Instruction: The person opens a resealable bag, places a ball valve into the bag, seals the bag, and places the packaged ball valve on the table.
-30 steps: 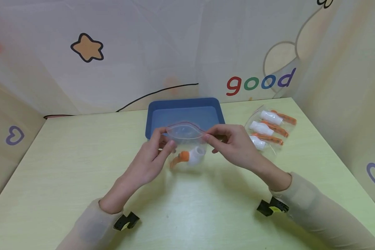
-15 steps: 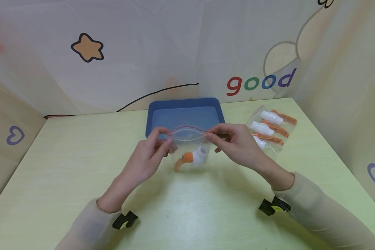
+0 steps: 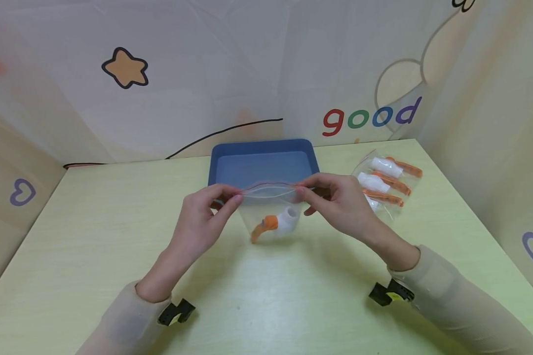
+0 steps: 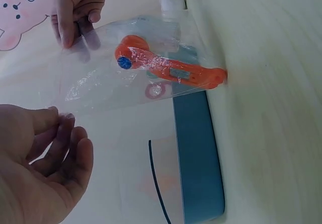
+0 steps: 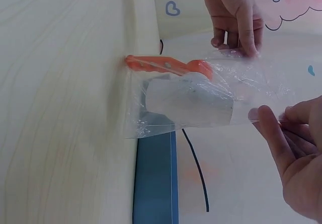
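My left hand and right hand pinch the two upper corners of a clear zip bag, its mouth bowed slightly apart between them. Inside the bag lie an orange jointed plastic piece with a blue round end and a white hollow cylinder. In the wrist views the bag hangs with its lower edge at or close to the tabletop; whether it touches cannot be made out. Part of the right fingers lies behind the clear film.
A blue tray stands behind the bag at the back of the table. To the right, clear bags with similar orange and white pieces lie beyond my right hand. Fabric walls enclose the back and sides.
The bag has shifted slightly right, and its mouth has narrowed as the hands draw its corners apart. My left fingers have moved up onto the bag's top corner.
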`<state>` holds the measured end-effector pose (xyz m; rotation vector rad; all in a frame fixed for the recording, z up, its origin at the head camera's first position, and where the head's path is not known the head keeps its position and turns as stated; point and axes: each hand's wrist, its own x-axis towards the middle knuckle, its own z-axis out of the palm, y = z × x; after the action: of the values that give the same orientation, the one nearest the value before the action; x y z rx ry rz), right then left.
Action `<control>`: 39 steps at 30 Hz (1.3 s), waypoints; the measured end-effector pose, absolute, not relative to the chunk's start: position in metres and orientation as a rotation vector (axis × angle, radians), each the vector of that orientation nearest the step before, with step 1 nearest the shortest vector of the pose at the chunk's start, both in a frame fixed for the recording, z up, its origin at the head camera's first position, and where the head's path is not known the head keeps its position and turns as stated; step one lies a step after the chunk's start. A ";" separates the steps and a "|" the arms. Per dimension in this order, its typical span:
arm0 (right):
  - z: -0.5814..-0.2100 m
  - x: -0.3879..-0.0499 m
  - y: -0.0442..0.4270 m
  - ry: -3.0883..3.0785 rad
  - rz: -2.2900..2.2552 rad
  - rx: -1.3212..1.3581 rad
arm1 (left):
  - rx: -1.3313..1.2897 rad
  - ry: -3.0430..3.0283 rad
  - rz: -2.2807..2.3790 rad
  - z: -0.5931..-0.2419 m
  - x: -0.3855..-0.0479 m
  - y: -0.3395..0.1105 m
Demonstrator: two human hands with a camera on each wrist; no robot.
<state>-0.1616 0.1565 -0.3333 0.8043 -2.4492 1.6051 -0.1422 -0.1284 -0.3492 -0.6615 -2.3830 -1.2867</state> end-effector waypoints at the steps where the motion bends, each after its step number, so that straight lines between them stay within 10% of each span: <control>1: -0.333 -0.162 0.157 -2.441 1.611 0.808 | -0.642 -2.385 -1.286 -0.349 -0.142 -0.128; 39: -0.337 -0.163 0.158 -2.404 1.412 0.970 | -0.743 -2.328 -1.260 -0.346 -0.141 -0.120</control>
<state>-0.1628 0.1576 -0.3375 0.9695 -2.4043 1.4122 -0.1412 -0.1201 -0.3456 -0.7429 -2.3278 -1.2597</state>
